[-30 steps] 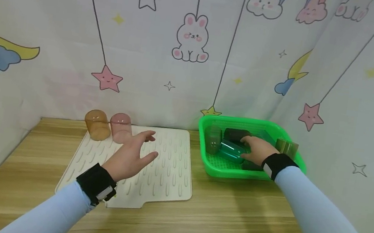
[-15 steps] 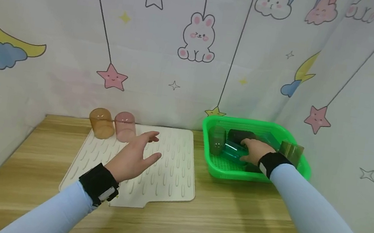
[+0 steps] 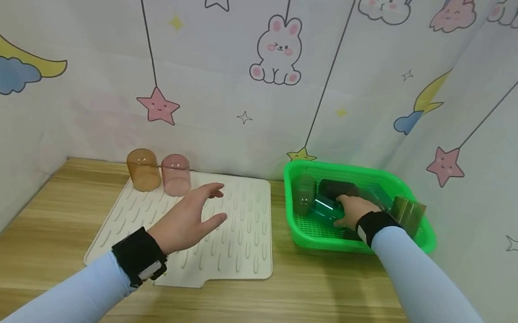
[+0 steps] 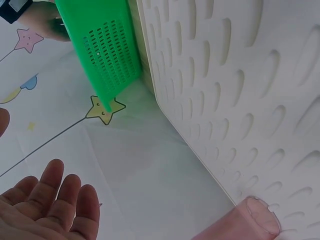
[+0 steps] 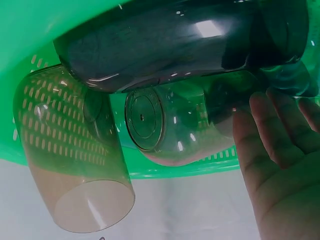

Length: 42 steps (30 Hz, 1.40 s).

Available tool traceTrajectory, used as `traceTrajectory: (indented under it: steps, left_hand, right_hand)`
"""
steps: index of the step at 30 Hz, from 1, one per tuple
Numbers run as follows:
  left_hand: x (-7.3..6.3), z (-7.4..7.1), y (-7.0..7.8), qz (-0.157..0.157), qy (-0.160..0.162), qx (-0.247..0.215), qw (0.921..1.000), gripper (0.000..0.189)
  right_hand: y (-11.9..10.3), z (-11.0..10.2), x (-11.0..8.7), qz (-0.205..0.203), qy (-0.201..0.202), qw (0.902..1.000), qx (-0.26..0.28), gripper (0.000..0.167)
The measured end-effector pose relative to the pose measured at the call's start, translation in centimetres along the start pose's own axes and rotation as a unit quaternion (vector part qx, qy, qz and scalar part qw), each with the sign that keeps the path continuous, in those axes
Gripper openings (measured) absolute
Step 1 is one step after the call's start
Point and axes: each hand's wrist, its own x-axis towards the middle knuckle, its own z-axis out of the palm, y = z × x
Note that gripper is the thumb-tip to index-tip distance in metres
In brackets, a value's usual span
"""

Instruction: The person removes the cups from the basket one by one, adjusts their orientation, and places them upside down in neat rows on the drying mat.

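Left hand [image 3: 187, 222] hung relaxed; whether the right hand [image 3: 356, 209] gripped one teal cup [image 3: 324, 209], I couldn't tell. It lay sideways, long axis roughly left-to-right; I counted two inverted cups [image 3: 143, 170].

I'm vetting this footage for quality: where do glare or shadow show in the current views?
Head: a soft shadow on the table in front of the basket, a bright streak on the teal cup; right wrist: white glare on the dark cup; left wrist: no strong glare on the white mat.

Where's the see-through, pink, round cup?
In the head view, the pink cup stands upside down at the back left of the white, ridged, flat mat, just right of the see-through, orange, round cup.
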Motion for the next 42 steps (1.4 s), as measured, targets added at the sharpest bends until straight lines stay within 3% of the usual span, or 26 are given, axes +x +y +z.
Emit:
traceTrajectory:
  steps: [18, 42]
  left_hand:
    - [0.1, 0.29, 0.28, -0.005, -0.004, -0.002, 1.0, 0.068]
    - [0.05, 0.47, 0.21, 0.0, -0.001, -0.001, 1.0, 0.068]
  right_hand:
    - [-0.53, -0.05, -0.32, 0.021, -0.026, 0.9994, 0.005, 0.083]
    - [-0.4, -0.16, -0.39, 0.012, -0.012, 0.9998, 0.013, 0.081]
